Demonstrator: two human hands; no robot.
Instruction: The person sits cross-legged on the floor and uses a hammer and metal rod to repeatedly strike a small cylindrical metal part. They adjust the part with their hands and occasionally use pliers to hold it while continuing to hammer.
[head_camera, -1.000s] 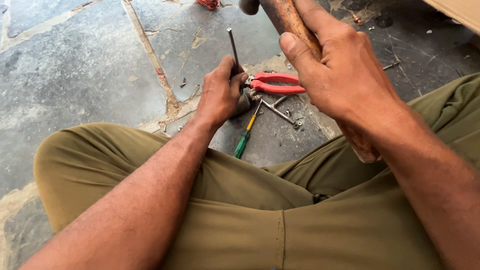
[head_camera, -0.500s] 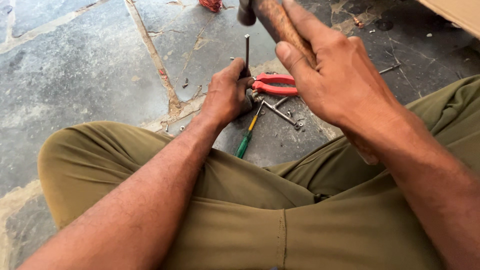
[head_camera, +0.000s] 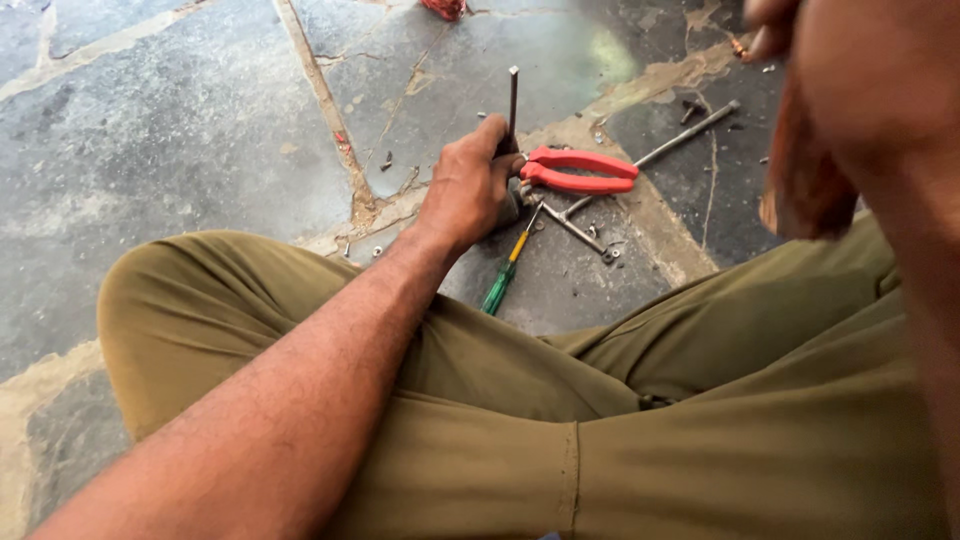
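Closed around the lower part of a thin metal rod, the grip of the left hand keeps it standing upright on the stone floor, its flat top showing above the fingers. That rod looks stiff and light, smooth steel that could slip or tip if pinched loosely; low down near the floor, where the fingers sit now, seems the safest place to hold it, well away from the top end.

Just right of the hand lie red-handled pliers, and below them a screwdriver with a green and yellow handle. A longer grey metal bar and a short bolt rest beside these, with small screws scattered over the slabs. Olive trousers fill the foreground.

The right hand is raised close to the camera, blurred; it seems curled around something brown, though what it holds cannot be made out here. Half a second ago that hand was lower, over the rod, with a wooden handle plainly in it; the rod has stayed upright in place.
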